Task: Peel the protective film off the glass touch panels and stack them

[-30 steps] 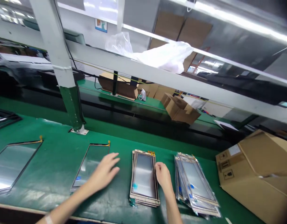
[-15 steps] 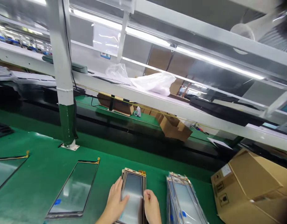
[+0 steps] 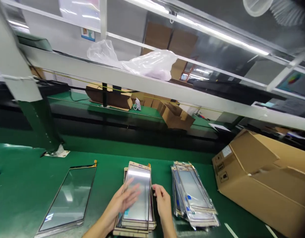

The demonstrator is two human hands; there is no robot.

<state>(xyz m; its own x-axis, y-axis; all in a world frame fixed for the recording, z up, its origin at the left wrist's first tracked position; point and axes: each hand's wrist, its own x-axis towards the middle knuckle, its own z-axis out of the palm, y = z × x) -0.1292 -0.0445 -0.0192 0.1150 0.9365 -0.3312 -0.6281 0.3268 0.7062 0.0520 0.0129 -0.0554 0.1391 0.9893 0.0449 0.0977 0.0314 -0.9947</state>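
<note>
A stack of framed glass touch panels lies on the green bench in front of me. The top one sits slightly askew, with a small orange flex tab at its upper right corner. My left hand is over the left side of this stack, fingers spread and a little blurred. At the stack's right edge is my right hand, its fingers curled and thumb and forefinger together; what they pinch, if anything, is hidden. To the left lies a dark-edged glass panel. On the right, plastic-wrapped panels are piled unevenly.
An opened cardboard box stands at the right. A post rises from the bench at left. A white shelf beam crosses ahead, carrying a clear plastic bag. Beyond lies another green bench with a carton.
My view has turned and dropped, showing more of the bench. My left hand has lifted off the panel's left edge and spread over its face. The top panel now sits askew on the stack.
</note>
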